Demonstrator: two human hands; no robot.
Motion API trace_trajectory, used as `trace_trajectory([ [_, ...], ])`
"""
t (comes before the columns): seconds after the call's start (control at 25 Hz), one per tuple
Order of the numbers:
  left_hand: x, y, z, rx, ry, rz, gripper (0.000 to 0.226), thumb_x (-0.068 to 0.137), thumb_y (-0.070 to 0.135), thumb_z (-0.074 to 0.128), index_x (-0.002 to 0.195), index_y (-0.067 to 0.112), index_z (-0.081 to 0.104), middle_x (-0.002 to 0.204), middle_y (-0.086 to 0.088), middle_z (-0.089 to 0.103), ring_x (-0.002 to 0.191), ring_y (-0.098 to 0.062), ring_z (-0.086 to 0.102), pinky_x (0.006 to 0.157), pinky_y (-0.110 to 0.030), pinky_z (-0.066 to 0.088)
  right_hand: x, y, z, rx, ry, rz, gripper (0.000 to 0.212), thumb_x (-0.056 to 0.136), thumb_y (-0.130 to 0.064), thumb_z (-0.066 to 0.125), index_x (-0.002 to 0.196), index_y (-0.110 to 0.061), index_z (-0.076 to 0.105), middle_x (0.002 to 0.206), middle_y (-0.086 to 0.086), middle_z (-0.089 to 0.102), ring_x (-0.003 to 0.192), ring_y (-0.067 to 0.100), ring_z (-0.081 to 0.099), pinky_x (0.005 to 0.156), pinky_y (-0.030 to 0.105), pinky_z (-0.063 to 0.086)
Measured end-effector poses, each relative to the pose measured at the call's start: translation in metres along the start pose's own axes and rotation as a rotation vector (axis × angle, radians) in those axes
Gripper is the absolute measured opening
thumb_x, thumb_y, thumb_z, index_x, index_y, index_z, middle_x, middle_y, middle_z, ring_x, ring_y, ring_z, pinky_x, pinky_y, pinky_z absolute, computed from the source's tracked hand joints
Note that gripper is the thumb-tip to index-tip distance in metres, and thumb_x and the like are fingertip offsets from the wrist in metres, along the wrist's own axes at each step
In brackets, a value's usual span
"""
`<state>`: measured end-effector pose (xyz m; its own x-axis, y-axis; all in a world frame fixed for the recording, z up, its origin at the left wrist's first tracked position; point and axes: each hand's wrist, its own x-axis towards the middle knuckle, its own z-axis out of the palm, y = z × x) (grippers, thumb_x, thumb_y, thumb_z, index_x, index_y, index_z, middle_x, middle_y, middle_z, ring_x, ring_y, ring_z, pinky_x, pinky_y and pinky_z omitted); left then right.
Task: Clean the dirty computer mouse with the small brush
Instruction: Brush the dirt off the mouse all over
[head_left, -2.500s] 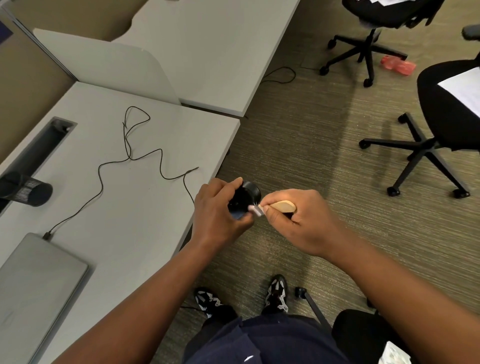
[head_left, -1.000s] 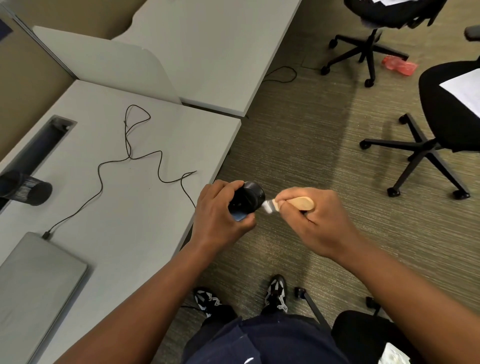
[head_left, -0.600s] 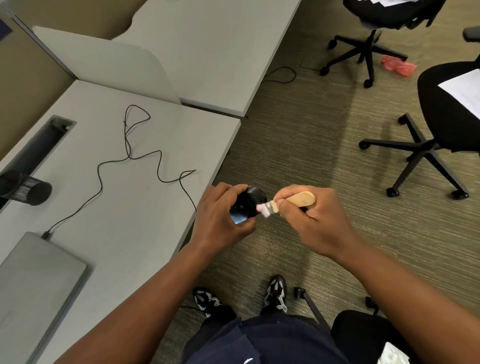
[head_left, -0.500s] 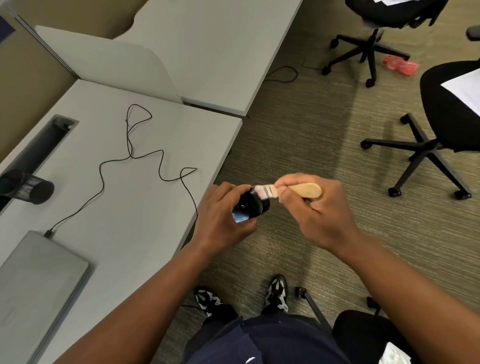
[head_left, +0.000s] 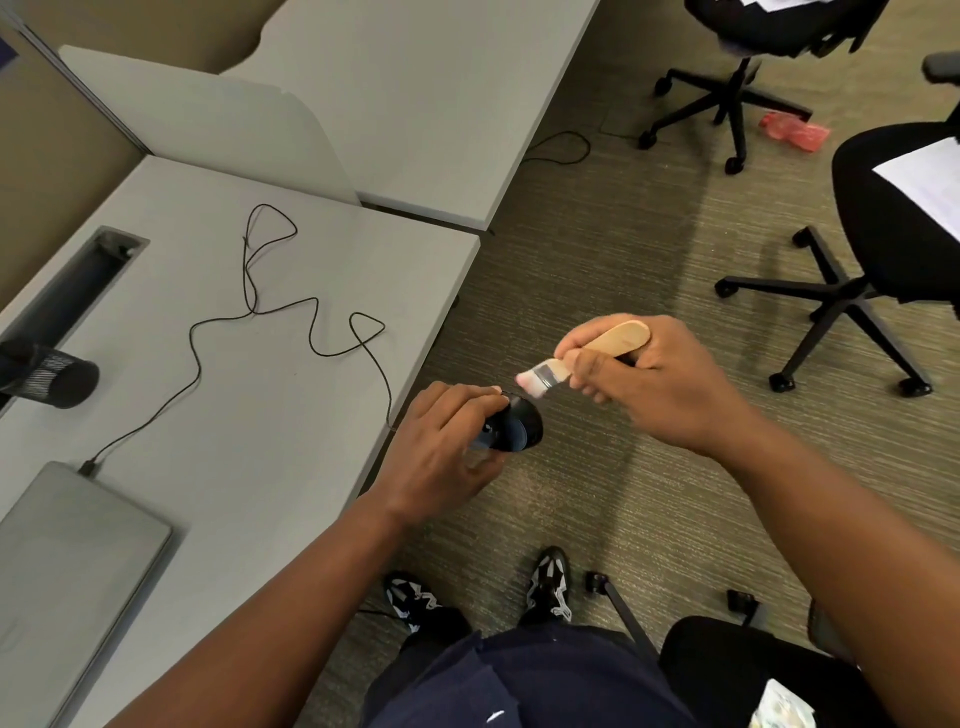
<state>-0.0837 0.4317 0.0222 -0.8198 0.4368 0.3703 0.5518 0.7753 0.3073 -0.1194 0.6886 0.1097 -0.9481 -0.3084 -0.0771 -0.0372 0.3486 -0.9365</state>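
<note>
Grey desk (head_left: 270, 447): a pale laminate top is seen at the left, its edge just beside the hands; a thin black cable (head_left: 311, 332) is trailed across it to a closed laptop (head_left: 67, 551) at the near left corner.
Carpet (head_left: 597, 270): a ribbed olive floor is seen under the hands, with black office chairs well apart at the right.
Left hand (head_left: 441, 457): it is closed around the computer mouse, fingers curled over the top and thumb beneath, and is held in the air just off the desk edge.
Right hand (head_left: 654, 384): it is clenched on the wooden handle of the small brush, with the handle end sticking out past the knuckles.
Computer mouse (head_left: 514, 428): a black, rounded body is held above the carpet, not on the desk; only its exposed end is shown past the fingers.
Small brush (head_left: 576, 361): the pale bristle tip is pointed down at the mouse and is seen just above it; contact cannot be confirmed because of blur.
Step in hand: a brushing pass is judged to be under way, between strokes.
Next move: the bristles are to be brought down onto the exposed end and swept outward, while the mouse is kept steady and is turned to present uncleaned faces.
</note>
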Motion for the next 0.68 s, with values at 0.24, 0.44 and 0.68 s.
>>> trace_trajectory([
  [0.24, -0.003, -0.002, 0.004, -0.017, 0.059, 0.16, 0.064, 0.068, 0.011, 0.097, 0.124, 0.007, 0.065, 0.119, -0.015, 0.075, 0.101, -0.029, 0.07, 0.085, -0.038, 0.056, 0.002, 0.003, 0.005, 0.02, -0.066, 0.088, 0.015, 0.099, -0.015, 0.069, 0.091, -0.022, 0.079, 0.079, 0.005, 0.078, 0.075, 0.021, 0.074, 0.069, 0.04, 0.061],
  [0.44, -0.008, 0.001, 0.008, -0.003, 0.093, 0.223, 0.048, 0.086, 0.02, 0.079, 0.127, 0.013, 0.057, 0.115, -0.014, 0.074, 0.095, -0.027, 0.068, 0.081, -0.037, 0.055, 0.005, -0.002, -0.003, 0.007, -0.074, 0.096, 0.016, 0.097, -0.016, 0.067, 0.088, -0.022, 0.078, 0.075, 0.003, 0.078, 0.069, 0.015, 0.072, 0.065, 0.029, 0.059],
  [0.68, -0.015, -0.003, 0.017, -0.025, 0.092, 0.278, 0.049, 0.09, 0.02, 0.08, 0.134, 0.011, 0.058, 0.127, -0.009, 0.066, 0.108, -0.025, 0.065, 0.091, -0.035, 0.055, 0.01, 0.001, 0.008, 0.013, -0.13, 0.108, 0.013, 0.099, -0.021, 0.068, 0.091, -0.025, 0.078, 0.078, 0.001, 0.078, 0.068, 0.011, 0.072, 0.063, 0.023, 0.058],
])
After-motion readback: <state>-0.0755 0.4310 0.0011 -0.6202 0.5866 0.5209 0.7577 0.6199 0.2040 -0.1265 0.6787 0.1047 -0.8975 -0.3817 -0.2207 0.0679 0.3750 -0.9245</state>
